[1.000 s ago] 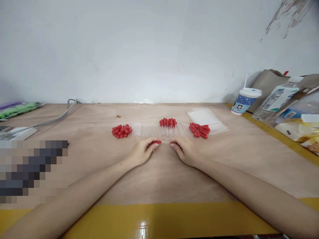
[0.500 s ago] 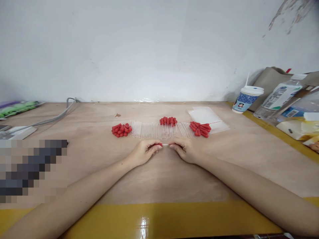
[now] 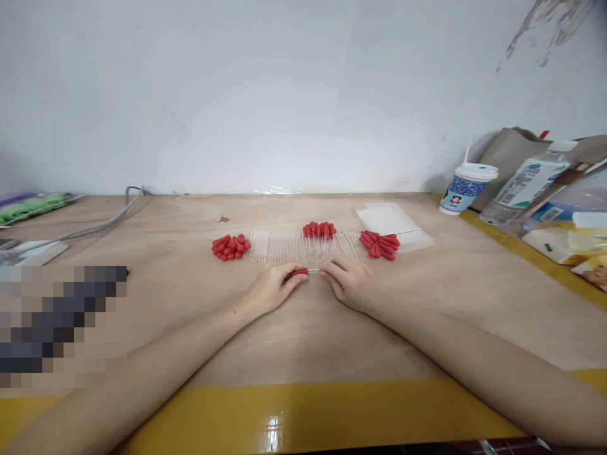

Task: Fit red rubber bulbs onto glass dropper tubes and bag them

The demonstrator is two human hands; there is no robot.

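Note:
A dropper, made of a red rubber bulb (image 3: 298, 272) on a thin clear tube (image 3: 313, 270), lies crosswise between my hands. My left hand (image 3: 274, 285) is closed around the bulb end, with thumb and fingers on either side of it. My right hand (image 3: 349, 283) is at the tube's far end, its fingertips close to it and its thumb spread apart. Just beyond are a row of loose clear tubes (image 3: 279, 246) and several droppers with red bulbs (image 3: 319, 230). One pile of red bulbs (image 3: 231, 247) sits left of the row, another pile of bulbs (image 3: 380, 244) right of it.
Behind the right pile lies a clear plastic bag (image 3: 386, 218). A paper cup (image 3: 467, 188) with a straw and a plastic bottle (image 3: 528, 183) stand at the right. A grey cable (image 3: 111, 222) runs along the left. Yellow tape (image 3: 227, 417) edges the table.
My right thumb and fingers have parted from their pinch on the tube. The left hand has loosened slightly, showing more of the red bulb. The view has shifted a little.

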